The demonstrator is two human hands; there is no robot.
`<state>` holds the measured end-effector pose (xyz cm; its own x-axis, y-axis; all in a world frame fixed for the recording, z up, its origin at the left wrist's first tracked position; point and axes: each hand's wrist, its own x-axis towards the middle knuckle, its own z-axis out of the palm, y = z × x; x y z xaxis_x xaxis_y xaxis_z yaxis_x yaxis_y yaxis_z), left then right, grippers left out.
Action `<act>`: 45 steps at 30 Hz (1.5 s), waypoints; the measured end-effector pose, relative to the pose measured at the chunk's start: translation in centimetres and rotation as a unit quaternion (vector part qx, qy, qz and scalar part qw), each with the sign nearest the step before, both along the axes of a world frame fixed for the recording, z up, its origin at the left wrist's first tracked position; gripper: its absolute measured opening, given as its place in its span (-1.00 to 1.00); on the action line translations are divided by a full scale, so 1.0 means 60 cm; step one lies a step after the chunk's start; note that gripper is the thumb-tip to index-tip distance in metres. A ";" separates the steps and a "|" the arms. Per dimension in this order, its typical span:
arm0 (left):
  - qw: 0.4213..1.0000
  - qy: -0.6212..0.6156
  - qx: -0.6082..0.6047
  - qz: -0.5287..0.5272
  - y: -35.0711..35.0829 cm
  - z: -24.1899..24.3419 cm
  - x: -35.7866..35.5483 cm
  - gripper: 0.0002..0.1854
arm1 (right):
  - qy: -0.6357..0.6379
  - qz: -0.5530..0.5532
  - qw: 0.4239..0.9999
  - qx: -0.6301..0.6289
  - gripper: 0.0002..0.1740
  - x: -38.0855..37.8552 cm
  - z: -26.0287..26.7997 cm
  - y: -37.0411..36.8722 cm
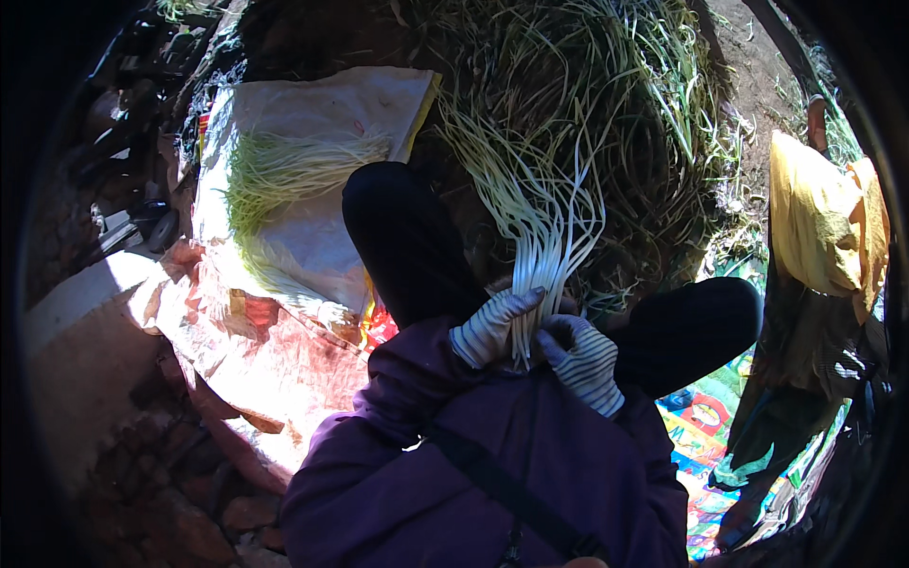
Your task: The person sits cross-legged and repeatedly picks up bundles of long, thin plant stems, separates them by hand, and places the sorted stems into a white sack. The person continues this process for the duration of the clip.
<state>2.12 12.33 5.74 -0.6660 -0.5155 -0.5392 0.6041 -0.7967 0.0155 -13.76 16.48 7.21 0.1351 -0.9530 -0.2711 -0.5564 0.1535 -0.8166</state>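
Note:
A bundle of long pale stems (540,263), white at the lower ends and greener above, hangs together in front of my lap. My left hand (496,325), in a striped knit glove, is closed around the white ends from the left. Touching or very near the same ends on the right is my right hand (581,355), gloved alike, its fingers curled; whether it grips any stems is not clear. Beyond my crossed legs lies a large heap of green, leafy stalks (611,106). More pale stems (305,170) rest in bunches on a white sack (312,220) at the left.
A reddish sheet (305,369) and a pale block (85,305) are at the left, with stones (192,525) below. On the right stand a yellow cloth or bag (809,213) and part of a person in dark clothing. A colourful printed mat (703,454) lies beside my right knee.

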 end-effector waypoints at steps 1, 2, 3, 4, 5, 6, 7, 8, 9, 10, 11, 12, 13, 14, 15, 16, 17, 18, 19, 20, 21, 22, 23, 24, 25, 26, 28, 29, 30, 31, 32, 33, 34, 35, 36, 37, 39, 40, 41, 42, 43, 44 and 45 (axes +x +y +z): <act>1.000 0.003 -0.012 0.003 0.002 -0.006 0.001 -0.55 | 0.006 -0.001 1.000 0.007 -0.73 0.002 0.004 -0.003; 1.000 0.005 -0.025 0.007 0.005 -0.016 0.003 -0.53 | 0.027 0.025 0.999 0.025 -0.72 0.003 0.008 -0.006; 0.999 0.008 -0.037 0.008 0.006 -0.022 0.003 -0.50 | 0.048 0.048 0.997 0.042 -0.72 0.002 0.012 -0.011; 0.999 0.016 -0.032 0.000 0.006 -0.027 0.003 -0.50 | 0.070 0.072 0.993 0.059 -0.71 0.002 0.013 -0.015; 0.999 0.023 -0.028 -0.009 0.007 -0.030 0.005 -0.49 | 0.069 0.090 0.991 0.075 -0.71 0.000 0.010 -0.019; 0.999 0.030 -0.023 -0.018 0.005 -0.030 0.005 -0.49 | 0.069 0.108 0.988 0.090 -0.70 -0.003 0.004 -0.024; 0.998 0.042 -0.025 -0.026 0.004 -0.028 0.006 -0.49 | 0.068 0.125 0.984 0.105 -0.69 -0.007 0.000 -0.026; 0.998 0.054 -0.026 -0.035 0.003 -0.024 0.008 -0.49 | 0.031 0.112 0.986 0.119 -0.69 -0.011 -0.007 -0.024; 0.996 0.065 -0.031 -0.043 -0.001 -0.021 0.008 -0.49 | -0.007 0.099 0.987 0.129 -0.69 -0.013 -0.014 -0.024; 0.998 0.048 -0.016 -0.036 0.001 -0.022 0.006 -0.49 | -0.046 0.087 0.985 0.139 -0.69 -0.015 -0.019 -0.024; 0.999 0.030 -0.002 -0.029 0.007 -0.025 0.004 -0.48 | -0.060 0.072 0.988 0.122 -0.71 -0.016 -0.021 -0.023; 1.000 0.013 0.015 -0.021 0.011 -0.024 0.002 -0.48 | -0.075 0.058 0.990 0.107 -0.73 -0.017 -0.019 -0.020; 1.000 -0.018 0.001 -0.019 0.012 -0.024 0.002 -0.53 | -0.089 0.044 0.991 0.092 -0.74 -0.017 -0.018 -0.017; 0.999 -0.048 -0.013 -0.016 0.011 -0.022 0.001 -0.58 | -0.119 0.034 0.986 0.115 -0.76 -0.018 -0.021 -0.014; 0.997 -0.077 -0.026 -0.015 0.011 -0.020 -0.001 -0.64 | -0.129 0.032 0.983 0.129 -0.76 -0.020 -0.020 -0.013; 0.996 -0.083 -0.025 -0.015 0.013 -0.024 0.001 -0.63 | -0.140 0.030 0.979 0.143 -0.76 -0.021 -0.020 -0.012; 0.996 -0.090 -0.024 -0.014 0.018 -0.034 0.005 -0.63 | -0.151 0.027 0.976 0.157 -0.76 -0.023 -0.020 -0.011; 0.995 -0.097 -0.022 -0.014 0.018 -0.035 0.006 -0.63 | -0.151 0.038 0.980 0.122 -0.76 -0.026 -0.027 -0.007; 0.990 -0.130 -0.051 -0.016 0.018 -0.036 0.004 -0.65 | -0.151 0.048 0.984 0.087 -0.77 -0.028 -0.040 -0.001; 0.983 -0.162 -0.081 -0.018 0.016 -0.036 -0.001 -0.66 | -0.150 0.058 0.986 0.052 -0.77 -0.030 -0.048 0.003; 0.974 -0.197 -0.108 -0.019 0.016 -0.033 -0.003 -0.68 | -0.114 0.091 0.989 0.000 -0.78 -0.029 -0.047 0.000; 0.971 -0.214 -0.110 -0.014 0.016 -0.029 -0.006 -0.69 | -0.077 0.123 0.988 -0.051 -0.79 -0.027 -0.046 -0.006; 0.966 -0.231 -0.111 -0.009 0.015 -0.022 -0.009 -0.70 | -0.041 0.155 0.982 -0.103 -0.80 -0.026 -0.044 -0.012; 0.962 -0.247 -0.115 -0.004 0.014 -0.018 -0.011 -0.70 | -0.046 0.153 0.981 -0.106 -0.80 -0.026 -0.039 -0.015; 0.961 -0.252 -0.116 -0.012 0.013 -0.018 -0.010 -0.71 | -0.052 0.151 0.981 -0.110 -0.81 -0.026 -0.035 -0.018; 0.959 -0.258 -0.117 -0.020 0.012 -0.018 -0.010 -0.72 | -0.058 0.149 0.981 -0.113 -0.82 -0.026 -0.033 -0.019; 0.956 -0.265 -0.123 -0.030 0.010 -0.021 -0.010 -0.74 | -0.127 0.112 0.983 -0.069 -0.81 -0.032 -0.047 -0.010; 0.955 -0.267 -0.128 -0.031 0.010 -0.024 -0.011 -0.75 | -0.160 0.094 0.981 -0.047 -0.81 -0.034 -0.052 -0.007; 0.953 -0.270 -0.133 -0.032 0.011 -0.026 -0.011 -0.76 | -0.185 0.074 0.980 -0.002 -0.81 -0.034 -0.050 -0.008; 0.953 -0.269 -0.132 -0.037 0.010 -0.025 -0.010 -0.77 | -0.209 0.053 0.976 0.043 -0.81 -0.035 -0.046 -0.013; 0.953 -0.268 -0.132 -0.043 0.008 -0.024 -0.010 -0.77 | -0.232 0.033 0.968 0.087 -0.81 -0.036 -0.042 -0.015; 0.953 -0.268 -0.132 -0.047 0.006 -0.022 -0.009 -0.78 | -0.220 0.031 0.972 0.083 -0.80 -0.036 -0.040 -0.015; 0.954 -0.266 -0.135 -0.047 0.006 -0.021 -0.008 -0.78 | -0.208 0.030 0.975 0.078 -0.79 -0.037 -0.038 -0.014; 0.954 -0.263 -0.137 -0.047 0.005 -0.019 -0.008 -0.78 | -0.196 0.029 0.977 0.074 -0.78 -0.037 -0.036 -0.013; 0.954 -0.259 -0.141 -0.046 0.002 -0.014 -0.009 -0.78 | -0.198 0.020 0.976 0.088 -0.77 -0.037 -0.035 -0.014; 0.953 -0.260 -0.145 -0.050 0.000 -0.008 -0.009 -0.78 | -0.201 0.011 0.974 0.101 -0.76 -0.038 -0.035 -0.014; 0.951 -0.262 -0.153 -0.056 -0.006 0.006 -0.008 -0.78 | -0.234 -0.012 0.962 0.142 -0.76 -0.039 -0.031 -0.014; 0.951 -0.257 -0.158 -0.063 -0.003 0.002 -0.007 -0.78 | -0.265 -0.026 0.949 0.169 -0.77 -0.040 -0.028 -0.014; 0.951 -0.252 -0.163 -0.070 0.002 -0.007 -0.005 -0.78 | -0.294 -0.040 0.935 0.195 -0.77 -0.042 -0.025 -0.015; 0.951 -0.247 -0.168 -0.077 0.002 -0.008 -0.004 -0.78 | -0.328 -0.062 0.915 0.227 -0.76 -0.047 -0.020 -0.017; 0.959 -0.212 -0.164 -0.093 0.001 -0.008 -0.002 -0.79 | -0.361 -0.084 0.892 0.258 -0.75 -0.053 -0.014 -0.020; 0.965 -0.177 -0.160 -0.109 -0.002 -0.006 0.000 -0.79 | -0.393 -0.105 0.867 0.289 -0.74 -0.058 -0.010 -0.022; 0.970 -0.144 -0.155 -0.123 -0.005 -0.003 0.001 -0.79 | -0.395 -0.128 0.860 0.297 -0.72 -0.061 -0.009 -0.024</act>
